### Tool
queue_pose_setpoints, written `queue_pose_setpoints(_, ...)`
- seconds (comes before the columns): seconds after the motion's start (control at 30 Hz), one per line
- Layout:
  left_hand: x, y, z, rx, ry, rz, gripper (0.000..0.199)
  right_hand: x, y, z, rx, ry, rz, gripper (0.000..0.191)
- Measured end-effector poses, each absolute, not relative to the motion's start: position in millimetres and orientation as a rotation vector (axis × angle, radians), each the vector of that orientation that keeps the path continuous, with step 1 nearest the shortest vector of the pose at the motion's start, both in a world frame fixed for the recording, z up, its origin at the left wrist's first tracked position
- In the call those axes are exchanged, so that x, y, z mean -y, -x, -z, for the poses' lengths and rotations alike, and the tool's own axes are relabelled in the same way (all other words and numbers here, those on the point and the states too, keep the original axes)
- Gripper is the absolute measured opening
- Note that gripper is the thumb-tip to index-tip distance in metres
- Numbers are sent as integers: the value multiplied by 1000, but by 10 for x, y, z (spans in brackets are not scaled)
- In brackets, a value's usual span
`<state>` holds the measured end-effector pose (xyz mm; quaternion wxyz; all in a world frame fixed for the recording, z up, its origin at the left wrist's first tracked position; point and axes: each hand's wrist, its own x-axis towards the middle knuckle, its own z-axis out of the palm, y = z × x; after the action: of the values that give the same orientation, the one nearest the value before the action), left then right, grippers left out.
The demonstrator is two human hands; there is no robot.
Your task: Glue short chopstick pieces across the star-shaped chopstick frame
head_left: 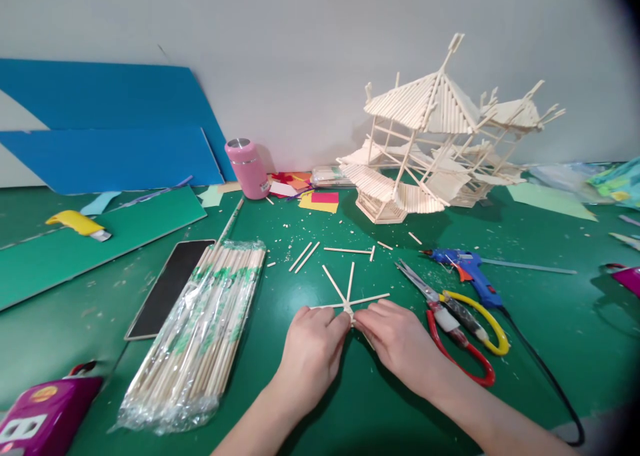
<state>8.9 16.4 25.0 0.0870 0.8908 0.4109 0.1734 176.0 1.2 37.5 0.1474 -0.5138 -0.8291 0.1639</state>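
Both hands meet over a star-shaped frame of thin wooden sticks [351, 283] low on the green table. My left hand [315, 343] is closed, its fingertips pinching near the star's centre. From the other side my right hand [395, 336] is closed on the same frame, one stick showing beneath its fingers. Several sticks fan out from the joint, away from me. Beyond them lie two loose sticks [304, 257] side by side and a T-shaped pair of sticks [349, 250]. Scissors [445, 309] with red and yellow handles rest right of my right hand. The fingers hide the joint's near side.
A stick pavilion model [425, 129] stands at the back right. A blue glue gun [467, 273] trails a black cable on the right. Bagged wooden sticks [205, 336] overlap a dark phone-like slab [167, 286] at left. A pink flask [247, 169] and yellow cutter [77, 224] are farther back.
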Motion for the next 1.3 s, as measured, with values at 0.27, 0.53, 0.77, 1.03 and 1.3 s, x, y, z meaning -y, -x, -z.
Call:
queue_pose_setpoints(0.27,-154,-118,-234,-1219,-2583,-571,26,-9,-1715,-335,2329,1505,-534,28)
queue_pose_setpoints(0.53,-339,31,-270,-1192,-2398,-829,21,9,-1916,-678,2315,1040,-1207,27)
queue_pose_setpoints(0.77,-520,148,-89,-1600,-2379,-836,21,-93,-1930,-504,1718,1255,-1256,25)
queue_pose_setpoints(1.03,-565,160,-15,-1765,-2424,-703,22,-68,-1892,-370,1482,1171,-1476,21)
queue_pose_setpoints(1.3,-266,-106,-176,-1370,-2220,-1054,16,-32,-1949,-280,1529,1132,-1302,19)
